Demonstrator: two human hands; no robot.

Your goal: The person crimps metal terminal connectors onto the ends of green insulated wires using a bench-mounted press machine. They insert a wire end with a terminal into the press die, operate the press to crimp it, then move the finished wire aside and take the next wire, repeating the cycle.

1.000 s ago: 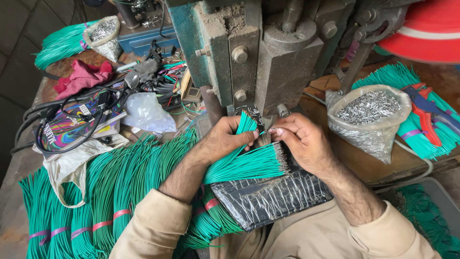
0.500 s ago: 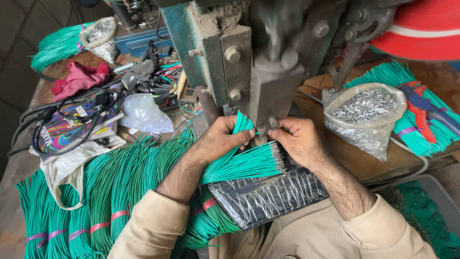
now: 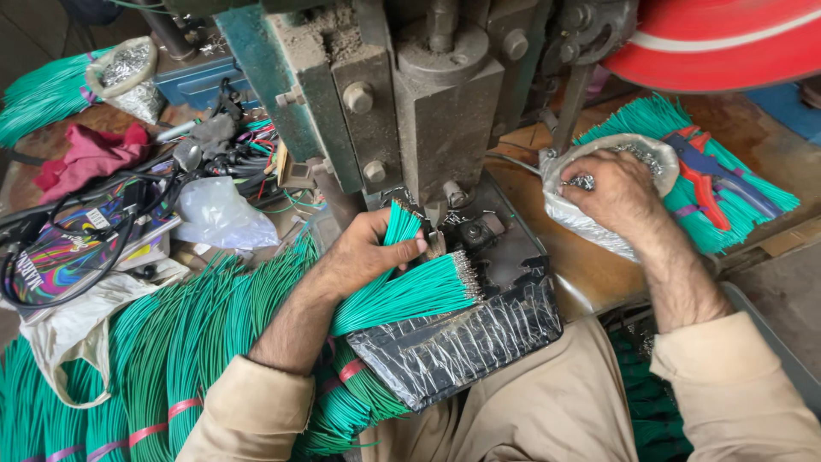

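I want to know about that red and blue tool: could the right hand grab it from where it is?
Probably yes. The right hand sits in the bag of small metal pieces, and the red and blue tool lies uncovered just beside it on green wires, with nothing between them.

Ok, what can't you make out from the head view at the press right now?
- Right hand: fingertips are sunk in the bag of metal parts, so whether it grips any is hidden.
- Wire ends under the press ram: the left hand and green wire bundle cover them.
- Red wheel: cut off by the top edge.
- Metal parts: too small to identify.
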